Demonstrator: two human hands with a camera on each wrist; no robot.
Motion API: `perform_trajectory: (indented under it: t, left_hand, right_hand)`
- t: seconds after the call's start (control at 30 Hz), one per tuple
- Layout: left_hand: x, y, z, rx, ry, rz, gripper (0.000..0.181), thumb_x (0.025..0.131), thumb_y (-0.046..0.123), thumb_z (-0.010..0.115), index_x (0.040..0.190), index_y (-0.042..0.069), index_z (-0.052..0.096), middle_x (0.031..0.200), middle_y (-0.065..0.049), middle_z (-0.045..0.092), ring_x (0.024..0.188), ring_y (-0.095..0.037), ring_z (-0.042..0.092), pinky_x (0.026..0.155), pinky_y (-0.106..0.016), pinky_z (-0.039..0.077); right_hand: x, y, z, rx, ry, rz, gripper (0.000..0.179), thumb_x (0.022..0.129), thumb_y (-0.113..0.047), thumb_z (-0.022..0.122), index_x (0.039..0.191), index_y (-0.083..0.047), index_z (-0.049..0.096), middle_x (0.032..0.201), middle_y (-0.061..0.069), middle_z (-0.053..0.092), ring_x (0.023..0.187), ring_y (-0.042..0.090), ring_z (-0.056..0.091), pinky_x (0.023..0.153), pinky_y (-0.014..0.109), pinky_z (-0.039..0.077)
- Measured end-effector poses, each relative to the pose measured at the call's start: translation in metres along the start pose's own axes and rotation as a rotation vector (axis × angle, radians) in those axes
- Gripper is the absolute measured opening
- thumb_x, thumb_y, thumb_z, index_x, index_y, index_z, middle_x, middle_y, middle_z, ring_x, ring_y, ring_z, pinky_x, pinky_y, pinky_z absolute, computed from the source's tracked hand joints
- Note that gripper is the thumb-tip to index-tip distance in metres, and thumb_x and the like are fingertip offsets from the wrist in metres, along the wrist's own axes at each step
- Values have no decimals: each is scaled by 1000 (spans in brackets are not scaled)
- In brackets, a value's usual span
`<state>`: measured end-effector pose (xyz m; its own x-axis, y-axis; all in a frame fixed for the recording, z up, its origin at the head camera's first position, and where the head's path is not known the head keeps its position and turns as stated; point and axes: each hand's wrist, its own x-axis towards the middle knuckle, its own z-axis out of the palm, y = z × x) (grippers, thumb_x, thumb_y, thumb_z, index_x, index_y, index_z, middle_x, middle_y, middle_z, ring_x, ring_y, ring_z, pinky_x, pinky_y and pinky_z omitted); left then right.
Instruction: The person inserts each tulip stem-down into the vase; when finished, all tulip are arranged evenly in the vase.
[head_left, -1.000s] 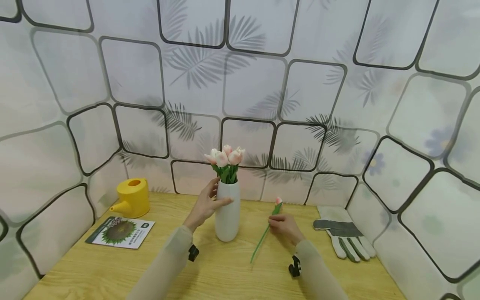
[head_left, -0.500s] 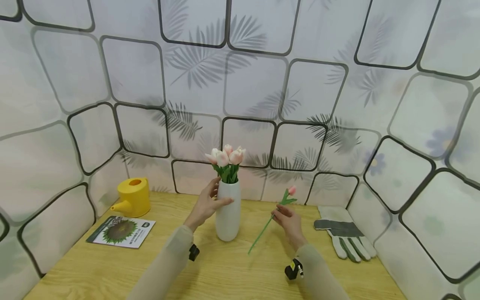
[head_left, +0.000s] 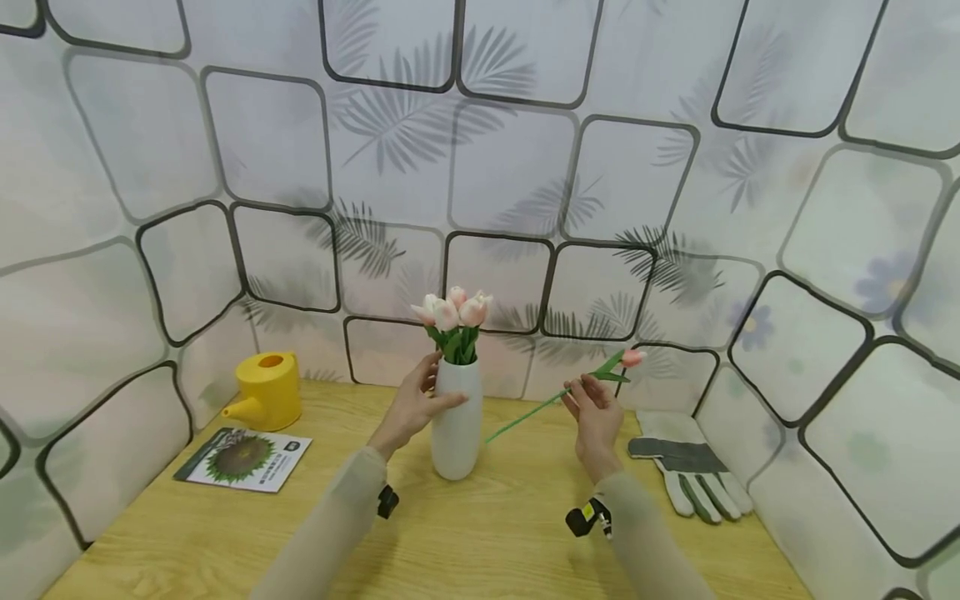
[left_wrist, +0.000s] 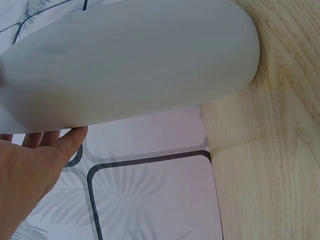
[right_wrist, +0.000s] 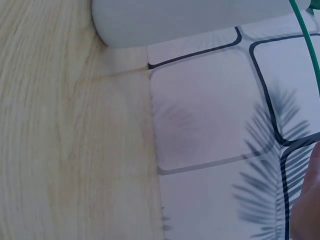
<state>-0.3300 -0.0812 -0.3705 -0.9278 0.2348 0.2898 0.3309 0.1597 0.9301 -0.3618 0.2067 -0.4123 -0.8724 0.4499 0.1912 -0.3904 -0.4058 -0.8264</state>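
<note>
A tall white vase (head_left: pixel 457 429) stands upright on the wooden table, filled with several pale pink tulips (head_left: pixel 447 314). My left hand (head_left: pixel 408 410) holds it around the upper part, thumb across the front and fingers behind. That vase (left_wrist: pixel 140 60) fills much of the left wrist view. To its right, my right hand (head_left: pixel 598 421) pinches a single pink artificial tulip (head_left: pixel 613 363) by the stem, just below the leaves. The flower head points right and away, while the stem's lower end reaches left close to the vase. In the right wrist view the green stem (right_wrist: pixel 306 37) crosses the upper right.
At the left sit a yellow watering can (head_left: pixel 268 393) and a sunflower-printed packet (head_left: pixel 242 460). A white and grey-green work glove (head_left: pixel 688 460) lies at the right. Patterned wall covering (head_left: pixel 510 192) encloses the table (head_left: pixel 480 542) at the back and sides.
My right hand has lifted the tulip up and turned it, its head swinging right and its stem end rising toward the vase. The left hand has stayed on the vase.
</note>
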Motion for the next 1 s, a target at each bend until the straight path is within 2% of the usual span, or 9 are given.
perform_trajectory:
  t: [0.23, 0.53, 0.7, 1.0]
  left_hand:
    - [1, 0, 0, 1, 0, -4, 83, 88, 20, 75, 156, 15, 26, 146, -20, 43, 132, -38, 47, 104, -55, 43]
    - [2, 0, 1, 12, -3, -3, 84, 88, 21, 75, 156, 14, 26, 145, -20, 43, 131, -38, 47, 103, -54, 44]
    - [3, 0, 1, 13, -2, 3, 84, 88, 21, 75, 156, 14, 26, 145, -20, 44, 131, -37, 48, 103, -54, 44]
    - [0, -1, 1, 8, 0, 3, 84, 88, 21, 75, 155, 15, 26, 145, -19, 44, 131, -38, 47, 103, -55, 44]
  right_hand:
    - [1, -17, 16, 69, 9, -39, 20, 85, -2, 74, 104, -5, 67, 92, 6, 68, 82, 14, 72, 77, 31, 59]
    - [-4, -34, 36, 111, 29, -105, 18, 88, 0, 70, 104, -6, 65, 91, 5, 64, 85, 19, 71, 76, 31, 59]
    - [-1, -46, 52, 134, 35, -174, 20, 86, -2, 72, 104, -6, 64, 99, 11, 60, 90, 24, 70, 77, 32, 59]
    - [10, -65, 78, 84, -10, -346, 16, 88, -2, 71, 101, -6, 65, 98, 8, 60, 89, 27, 68, 78, 36, 59]
